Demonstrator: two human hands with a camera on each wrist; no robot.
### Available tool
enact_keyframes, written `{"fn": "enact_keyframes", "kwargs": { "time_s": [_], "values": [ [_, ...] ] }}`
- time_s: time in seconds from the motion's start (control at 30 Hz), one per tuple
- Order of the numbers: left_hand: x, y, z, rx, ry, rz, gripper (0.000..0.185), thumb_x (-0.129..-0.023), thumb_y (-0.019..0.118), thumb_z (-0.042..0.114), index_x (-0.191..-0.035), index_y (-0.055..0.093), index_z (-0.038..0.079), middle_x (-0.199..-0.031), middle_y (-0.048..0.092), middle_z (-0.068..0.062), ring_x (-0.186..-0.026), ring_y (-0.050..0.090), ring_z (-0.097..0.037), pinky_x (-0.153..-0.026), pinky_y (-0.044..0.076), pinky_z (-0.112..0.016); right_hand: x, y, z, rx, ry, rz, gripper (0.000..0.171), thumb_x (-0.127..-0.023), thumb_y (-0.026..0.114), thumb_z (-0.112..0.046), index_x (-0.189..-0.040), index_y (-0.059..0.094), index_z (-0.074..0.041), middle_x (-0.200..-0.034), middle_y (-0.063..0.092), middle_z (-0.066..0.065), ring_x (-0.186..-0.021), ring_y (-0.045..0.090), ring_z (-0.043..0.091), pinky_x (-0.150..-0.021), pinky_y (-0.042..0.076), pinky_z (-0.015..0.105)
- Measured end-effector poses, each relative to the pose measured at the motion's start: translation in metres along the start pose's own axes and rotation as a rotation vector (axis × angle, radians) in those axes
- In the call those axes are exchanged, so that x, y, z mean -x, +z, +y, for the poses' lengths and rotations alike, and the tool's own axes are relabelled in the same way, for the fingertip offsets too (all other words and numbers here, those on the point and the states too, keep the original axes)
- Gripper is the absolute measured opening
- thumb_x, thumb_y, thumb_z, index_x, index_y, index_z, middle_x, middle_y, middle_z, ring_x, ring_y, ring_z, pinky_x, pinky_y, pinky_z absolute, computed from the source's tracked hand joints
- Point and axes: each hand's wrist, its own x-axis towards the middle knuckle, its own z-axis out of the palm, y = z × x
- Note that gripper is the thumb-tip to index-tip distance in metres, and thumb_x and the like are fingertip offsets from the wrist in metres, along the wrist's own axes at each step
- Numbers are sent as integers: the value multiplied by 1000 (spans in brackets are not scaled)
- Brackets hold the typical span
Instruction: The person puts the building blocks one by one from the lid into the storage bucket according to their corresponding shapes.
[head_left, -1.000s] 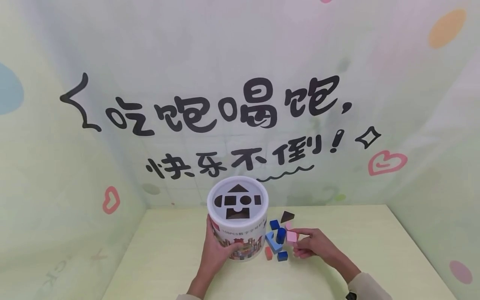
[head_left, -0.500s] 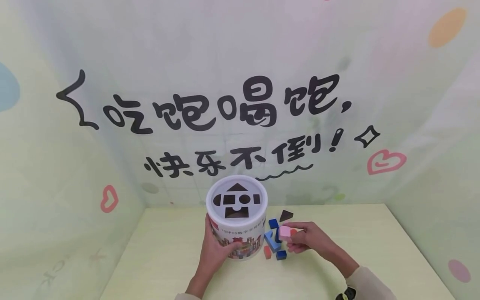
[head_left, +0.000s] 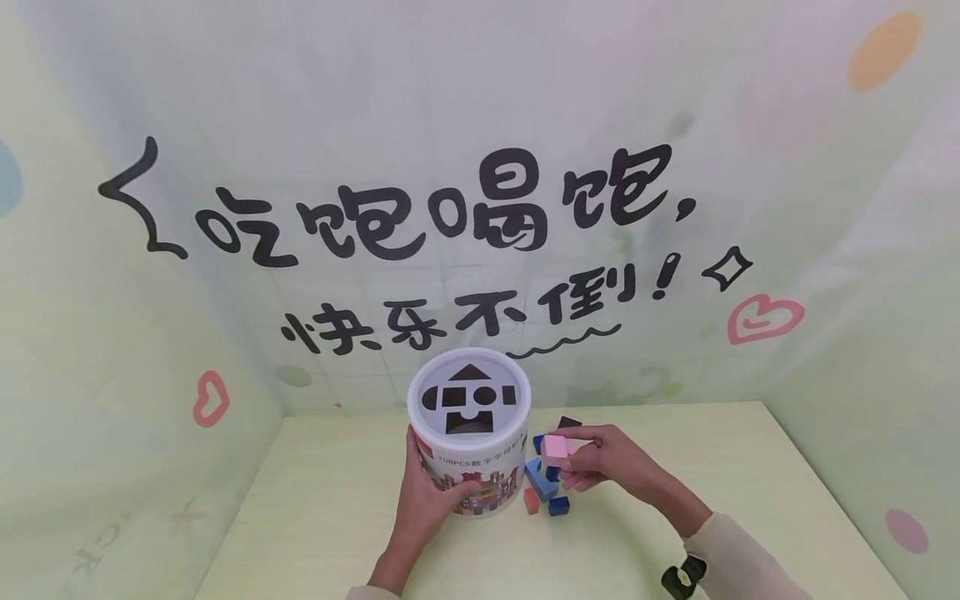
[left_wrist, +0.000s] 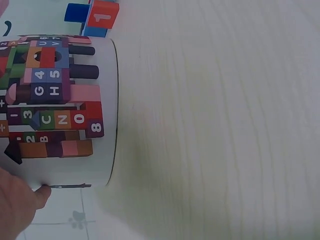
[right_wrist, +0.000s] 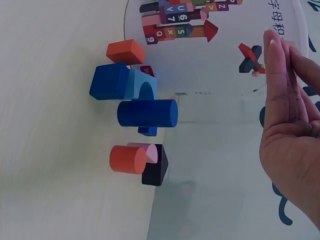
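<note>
A white cylindrical block bucket (head_left: 480,457) stands upright, its lid (head_left: 433,429) cut with shaped holes. My left hand (head_left: 426,510) grips its side, thumb across the printed front; in the left wrist view part of that hand (left_wrist: 17,207) lies against the wall. My right hand (head_left: 618,467) pinches a pink block (head_left: 555,450) just right of the bucket, above the loose blocks. In the right wrist view the fingers (right_wrist: 277,90) mostly hide this block. Below lie a light blue arch block (head_left: 538,479), a dark blue cylinder (right_wrist: 147,113) and a blue block (right_wrist: 107,81).
Near the bucket's base is an orange-red block (right_wrist: 125,51). A red cylinder (right_wrist: 127,160), a small pink piece (right_wrist: 149,151) and a dark triangular block (right_wrist: 154,172) lie farther along the pale table (head_left: 315,500). A printed backdrop (head_left: 600,83) rises behind the table.
My right hand has raised the pink block and carried it left, closer to the bucket. My left hand keeps its grip on the bucket; the head view has shifted slightly.
</note>
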Motion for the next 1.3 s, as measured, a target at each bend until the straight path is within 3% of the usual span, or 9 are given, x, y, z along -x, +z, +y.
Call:
{"fn": "enact_keyframes", "kwargs": {
  "time_s": [0.17,0.4,0.7,0.97,1.3],
  "values": [
    [0,0,0,-22,-4,16,130,-54,96,36,-153,12,42,-139,46,10,-127,46,-15,-112,33,-57,-2,4,-11,27,-10,-17,44,-90,69,-23,-131,61,-9,-98,71,16,-80,71,26,-72,63,39],
    [-1,0,1,-33,-12,27,130,-53,96,38,-153,12,43,-140,47,7,-126,46,-15,-111,34,-58,-6,3,-28,48,-42,-69,44,-89,69,-19,-131,61,-9,-90,72,21,-82,70,38,-69,63,37],
    [-1,0,3,-34,-5,17,129,-54,95,38,-153,13,43,-139,47,11,-127,46,-16,-112,33,-57,-11,3,-44,109,-88,-110,44,-87,72,-23,-130,63,-19,-85,73,17,-69,69,24,-57,58,32],
    [-2,0,3,-27,1,14,129,-54,96,34,-153,13,42,-139,46,11,-130,44,-17,-114,30,-58,-17,7,-59,85,-78,-116,45,-88,71,-19,-132,62,-15,-85,73,16,-78,71,35,-72,63,46],
    [7,-3,38,-49,-18,7,123,-60,94,23,-154,15,34,-137,49,3,-125,48,-21,-110,37,-57,-26,22,-64,89,-74,-99,49,-86,73,-18,-132,61,-12,-84,74,14,-76,73,29,-71,63,40]
  ]
}}
